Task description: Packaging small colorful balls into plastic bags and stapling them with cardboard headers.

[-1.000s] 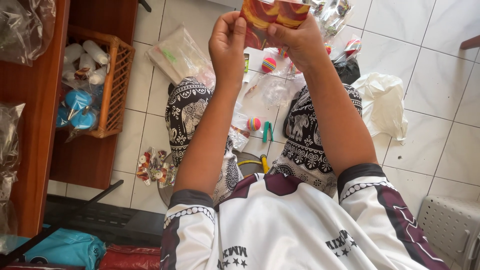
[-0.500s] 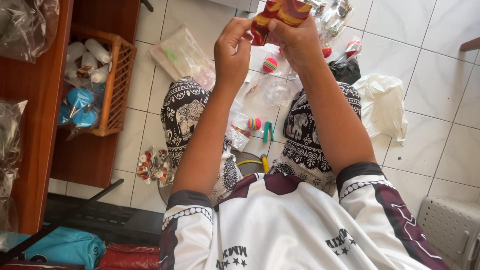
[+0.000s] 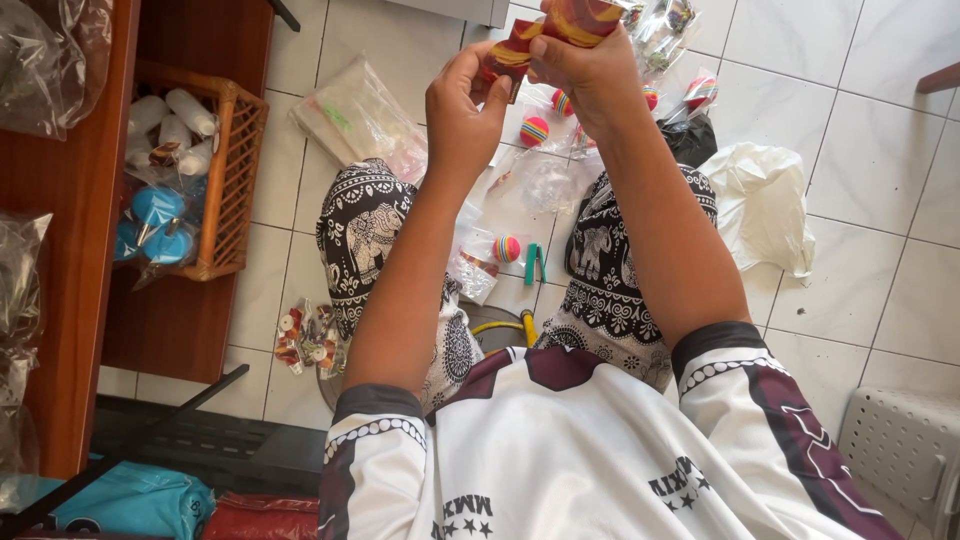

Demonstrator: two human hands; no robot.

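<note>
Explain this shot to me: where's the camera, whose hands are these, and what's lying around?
There is no machine here. One camera, worn on a person's head, looks down over their chest and knees at a white tiled floor. The left hand and right hand are the wearer's own, raised together; both hold a red and orange patterned card at the top edge, partly cut off. On the floor between the knees lie clear plastic bags with small rainbow-striped balls and a green clip-like piece. To the left a brown wicker basket holds white and blue items. A crumpled white plastic bag lies on the right.
</note>
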